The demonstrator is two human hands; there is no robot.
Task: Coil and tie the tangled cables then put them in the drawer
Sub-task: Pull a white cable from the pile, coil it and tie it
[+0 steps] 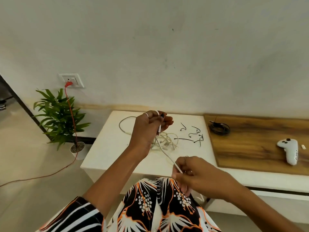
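The left hand (148, 124) is raised above the far part of the white counter (107, 148), fingers curled round one end of a white cable (168, 156), whose plug hangs just below the fist. The right hand (192, 173) sits nearer the body, at the counter's near edge, pinching the same cable further along, so a taut stretch runs between the two hands. Holding it this way probably draws one strand free of the tangled white cables (165, 141) heaped on the counter beneath the left hand, so it can be coiled on its own.

A scatter of black ties (192, 136) lies just right of the heap, within reach for binding. Further right, on the wooden board (260, 144), a black cable (219, 128) already lies coiled, well apart from a white controller (289, 151). No drawer is clearly visible.
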